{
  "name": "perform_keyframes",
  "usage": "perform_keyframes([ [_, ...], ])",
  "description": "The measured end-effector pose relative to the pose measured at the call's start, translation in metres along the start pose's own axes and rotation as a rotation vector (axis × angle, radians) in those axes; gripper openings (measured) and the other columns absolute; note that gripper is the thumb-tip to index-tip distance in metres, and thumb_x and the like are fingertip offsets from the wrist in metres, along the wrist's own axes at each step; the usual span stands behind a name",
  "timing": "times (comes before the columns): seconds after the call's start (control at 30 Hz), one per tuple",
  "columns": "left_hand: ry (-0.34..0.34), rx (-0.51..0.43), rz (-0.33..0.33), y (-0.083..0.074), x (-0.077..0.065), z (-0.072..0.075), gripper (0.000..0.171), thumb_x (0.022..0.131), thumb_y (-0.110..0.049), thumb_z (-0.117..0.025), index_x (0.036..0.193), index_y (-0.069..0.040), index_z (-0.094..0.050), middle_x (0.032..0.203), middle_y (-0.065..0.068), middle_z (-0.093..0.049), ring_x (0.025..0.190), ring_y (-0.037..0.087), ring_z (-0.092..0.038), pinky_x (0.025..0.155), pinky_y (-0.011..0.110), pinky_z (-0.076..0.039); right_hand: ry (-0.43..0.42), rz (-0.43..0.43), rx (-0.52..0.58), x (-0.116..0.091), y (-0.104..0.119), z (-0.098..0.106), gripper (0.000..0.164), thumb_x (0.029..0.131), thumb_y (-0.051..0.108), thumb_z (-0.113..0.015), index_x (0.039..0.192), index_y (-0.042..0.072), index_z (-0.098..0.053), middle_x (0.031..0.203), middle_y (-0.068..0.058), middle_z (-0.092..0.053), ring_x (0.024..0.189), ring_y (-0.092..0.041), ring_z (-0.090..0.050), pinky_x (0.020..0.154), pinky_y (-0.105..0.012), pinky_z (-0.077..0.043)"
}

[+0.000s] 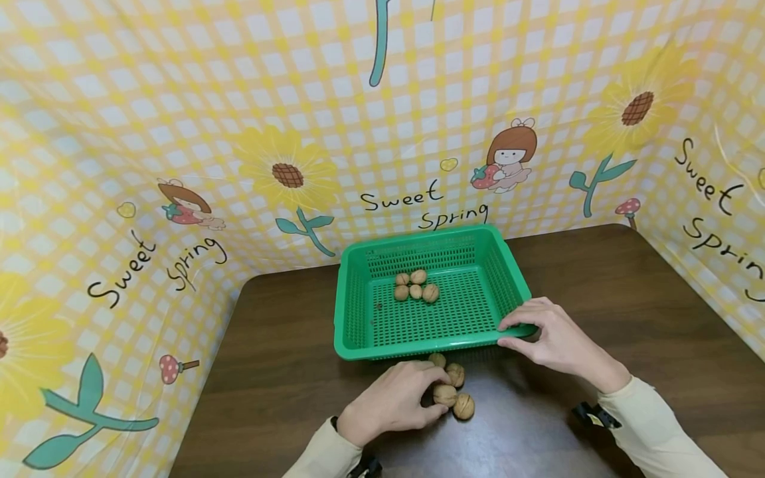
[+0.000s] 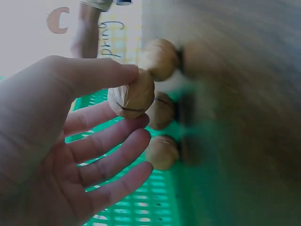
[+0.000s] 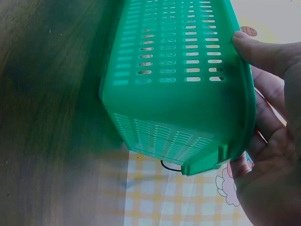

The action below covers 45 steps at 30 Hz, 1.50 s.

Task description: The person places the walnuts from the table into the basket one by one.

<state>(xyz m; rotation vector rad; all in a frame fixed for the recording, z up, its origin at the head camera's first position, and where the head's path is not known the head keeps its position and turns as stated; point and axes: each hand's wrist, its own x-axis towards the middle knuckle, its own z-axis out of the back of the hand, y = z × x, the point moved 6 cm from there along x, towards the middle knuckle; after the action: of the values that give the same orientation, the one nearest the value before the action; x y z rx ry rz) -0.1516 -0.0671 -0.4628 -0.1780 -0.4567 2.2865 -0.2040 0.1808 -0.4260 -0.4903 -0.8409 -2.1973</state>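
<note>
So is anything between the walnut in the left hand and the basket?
Only the basket's near rim. The left hand pinches a walnut just before it; three loose walnuts lie alongside, not blocking.

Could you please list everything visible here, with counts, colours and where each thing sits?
basket: one, green, slotted plastic, on the table near the backdrop
walnuts in basket: five, light brown, clustered on the basket floor
walnuts on table: four, light brown, just in front of the basket
table: one, dark brown wood
backdrop: yellow check cloth with sunflowers, behind and at both sides
left hand: pinches one of the table walnuts
right hand: grips the basket's near right corner rim
</note>
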Motion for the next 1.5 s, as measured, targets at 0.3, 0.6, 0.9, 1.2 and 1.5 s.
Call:
perform_keyframes([
  [0.3,0.09,-0.138,-0.047,-0.016,0.006,0.026,0.031,0.101,-0.033,-0.076,0.128,-0.019,-0.075,0.111,-0.013,-0.073,0.088,-0.002,-0.064,0.075,0.011,-0.049,-0.007,0.003,0.008,0.001,0.0,0.0,0.031,0.077,0.013,-0.095,0.097,0.033,-0.081,0.095,0.023,-0.077,0.091,-0.006,-0.068,0.097,-0.036,-0.044],
  [0.6,0.081,-0.282,-0.003,-0.014,0.026,0.07,0.03,0.1,-0.032,-0.077,0.129,-0.025,-0.074,0.102,-0.015,-0.073,0.089,0.003,-0.068,0.074,0.017,-0.054,-0.012,-0.002,0.002,0.001,-0.001,0.001,0.031,0.077,0.013,-0.095,0.096,0.033,-0.081,0.094,0.023,-0.077,0.09,-0.006,-0.068,0.096,-0.036,-0.043],
  [0.9,-0.021,-0.293,0.056,0.009,0.052,0.104,0.032,0.099,-0.031,-0.078,0.13,-0.023,-0.073,0.114,-0.01,-0.074,0.093,0.004,-0.066,0.074,0.025,-0.057,-0.012,0.004,0.004,0.001,0.001,0.005,0.03,0.077,0.012,-0.095,0.096,0.032,-0.081,0.094,0.022,-0.077,0.09,-0.006,-0.068,0.096,-0.035,-0.043],
  [1.2,-0.071,-0.344,0.134,0.045,0.089,0.123,0.035,0.103,-0.029,-0.074,0.137,-0.024,-0.069,0.127,-0.003,-0.071,0.099,0.008,-0.068,0.086,0.032,-0.059,-0.023,0.008,0.01,-0.002,-0.002,0.008,0.031,0.077,0.011,-0.095,0.096,0.031,-0.082,0.093,0.021,-0.077,0.088,-0.005,-0.068,0.095,-0.034,-0.044],
  [1.5,-0.13,-0.34,0.267,0.093,0.101,0.12,0.04,0.105,-0.037,-0.071,0.142,-0.025,-0.068,0.138,-0.002,-0.067,0.106,0.019,-0.069,0.081,0.039,-0.059,0.003,0.025,0.008,0.0,-0.003,0.0,0.029,0.078,0.013,-0.095,0.095,0.032,-0.081,0.093,0.023,-0.076,0.089,-0.005,-0.069,0.097,-0.036,-0.044],
])
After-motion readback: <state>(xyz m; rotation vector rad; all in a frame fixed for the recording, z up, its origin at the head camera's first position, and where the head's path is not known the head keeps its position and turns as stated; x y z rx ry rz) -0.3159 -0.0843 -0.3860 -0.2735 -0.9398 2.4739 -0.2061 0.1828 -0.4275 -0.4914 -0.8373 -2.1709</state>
